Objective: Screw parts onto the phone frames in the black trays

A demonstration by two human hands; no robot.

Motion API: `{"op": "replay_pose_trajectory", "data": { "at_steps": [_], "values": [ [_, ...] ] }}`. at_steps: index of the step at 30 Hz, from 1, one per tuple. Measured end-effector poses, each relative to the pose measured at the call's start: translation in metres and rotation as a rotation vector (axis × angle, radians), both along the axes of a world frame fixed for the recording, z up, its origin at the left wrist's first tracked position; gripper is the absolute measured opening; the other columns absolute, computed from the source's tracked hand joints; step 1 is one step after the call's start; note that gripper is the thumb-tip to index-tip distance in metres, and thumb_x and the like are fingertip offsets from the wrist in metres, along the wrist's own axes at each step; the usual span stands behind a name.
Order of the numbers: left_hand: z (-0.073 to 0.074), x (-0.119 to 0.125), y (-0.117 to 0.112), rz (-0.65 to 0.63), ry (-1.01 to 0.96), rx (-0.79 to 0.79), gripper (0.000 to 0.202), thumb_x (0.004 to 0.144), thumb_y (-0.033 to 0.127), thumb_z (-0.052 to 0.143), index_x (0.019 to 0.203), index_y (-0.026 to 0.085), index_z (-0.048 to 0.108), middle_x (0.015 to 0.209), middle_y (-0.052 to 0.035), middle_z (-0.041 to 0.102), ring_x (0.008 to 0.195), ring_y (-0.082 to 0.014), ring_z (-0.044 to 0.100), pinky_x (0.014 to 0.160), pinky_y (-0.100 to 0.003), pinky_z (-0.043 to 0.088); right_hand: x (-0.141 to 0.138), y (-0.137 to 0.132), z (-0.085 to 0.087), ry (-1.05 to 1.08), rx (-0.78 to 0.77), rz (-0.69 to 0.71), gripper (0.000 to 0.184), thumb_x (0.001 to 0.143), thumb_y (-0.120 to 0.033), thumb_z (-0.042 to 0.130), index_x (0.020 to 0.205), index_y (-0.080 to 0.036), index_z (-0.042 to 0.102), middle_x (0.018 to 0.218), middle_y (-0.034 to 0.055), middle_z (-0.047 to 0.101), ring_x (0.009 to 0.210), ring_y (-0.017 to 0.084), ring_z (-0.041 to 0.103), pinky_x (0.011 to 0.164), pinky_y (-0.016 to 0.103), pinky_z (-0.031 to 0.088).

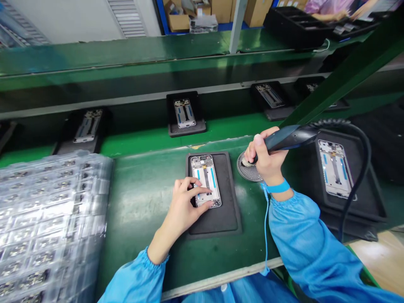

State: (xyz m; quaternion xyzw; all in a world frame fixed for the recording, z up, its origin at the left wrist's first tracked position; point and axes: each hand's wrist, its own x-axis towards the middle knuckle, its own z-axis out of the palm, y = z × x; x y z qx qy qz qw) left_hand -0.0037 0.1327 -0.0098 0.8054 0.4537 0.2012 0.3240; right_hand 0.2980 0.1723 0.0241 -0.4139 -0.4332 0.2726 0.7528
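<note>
2 hands: left hand, fingers spread, pins phone frame to black mat, apparently for steadiness; right hand clenches electric screwdriver.

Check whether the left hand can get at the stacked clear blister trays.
Probably yes. The left hand rests on the phone frame, and only the green bench lies between it and the blister trays. It would have to leave the frame.
</note>
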Motion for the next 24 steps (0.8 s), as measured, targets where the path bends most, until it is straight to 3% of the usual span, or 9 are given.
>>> {"op": "replay_pose_trajectory", "data": {
  "at_steps": [10,17,22,24],
  "values": [
    [-0.001,0.003,-0.004,0.035,-0.015,-0.017,0.026,0.101,0.032,0.108,0.125,0.038,0.103,0.139,-0.0091,0.076,0.132,-0.0327,0.066,0.130,-0.056,0.061,0.000,-0.001,-0.002,-0.055,-0.007,0.001,0.066,0.105,-0.080,0.102,0.105,-0.034,0.054,0.061,-0.0141,0.053,0.041,0.014,0.049,0.040,0.031,0.047],
    [-0.005,0.008,-0.006,0.050,-0.028,-0.011,0.023,0.103,0.037,0.106,0.126,0.038,0.103,0.141,-0.0096,0.076,0.134,-0.0343,0.064,0.132,-0.059,0.060,0.002,0.002,-0.006,-0.078,0.031,0.015,0.059,0.108,-0.071,0.102,0.104,-0.034,0.057,0.061,-0.0141,0.055,0.040,0.015,0.050,0.040,0.030,0.048],
    [0.000,0.017,-0.007,0.041,-0.040,-0.035,0.023,0.108,0.033,0.100,0.131,0.037,0.102,0.144,-0.0106,0.075,0.138,-0.0349,0.063,0.135,-0.060,0.057,-0.004,-0.017,0.019,-0.078,0.067,0.051,0.058,0.106,-0.068,0.105,0.106,-0.034,0.057,0.062,-0.0136,0.056,0.041,0.016,0.051,0.042,0.031,0.053],
    [0.003,0.020,-0.008,0.030,-0.042,-0.061,0.023,0.109,0.031,0.099,0.131,0.036,0.102,0.145,-0.0108,0.075,0.139,-0.0353,0.062,0.135,-0.060,0.057,-0.016,-0.031,0.032,-0.030,0.104,0.108,0.054,0.110,-0.066,0.101,0.107,-0.035,0.057,0.062,-0.0136,0.056,0.039,0.015,0.047,0.041,0.030,0.049]
  ]
}}
